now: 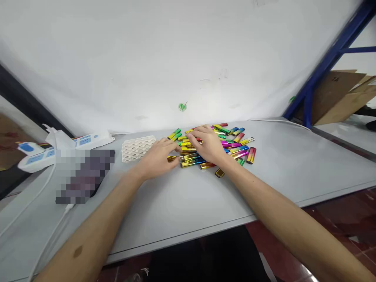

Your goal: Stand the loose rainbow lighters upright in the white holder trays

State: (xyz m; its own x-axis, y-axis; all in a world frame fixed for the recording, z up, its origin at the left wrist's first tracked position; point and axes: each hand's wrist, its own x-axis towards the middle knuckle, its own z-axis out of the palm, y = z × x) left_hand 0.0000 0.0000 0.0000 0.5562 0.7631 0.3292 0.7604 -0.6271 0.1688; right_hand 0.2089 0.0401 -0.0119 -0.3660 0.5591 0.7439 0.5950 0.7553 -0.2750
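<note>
A pile of shiny, multicoloured flat tubes (235,150) lies on the grey table near the wall. My left hand (160,158) is at the pile's left edge, its thumb and fingers around the end of a gold tube (173,158). Over the middle of the pile rests my right hand (209,144), palm down with fingers spread, covering some tubes. Left of my left hand lies a white tray with rows of oval holes (135,149); the hand overlaps its right side. A red and gold tube (251,155) lies apart at the pile's right.
On the left are a phone-like device (86,176), blurred out, with a white cable (53,235), and white power strips (88,140) by the wall. A blue metal frame (308,100) and cardboard boxes (337,94) stand at the right. The table's front edge (182,239) runs below my forearms.
</note>
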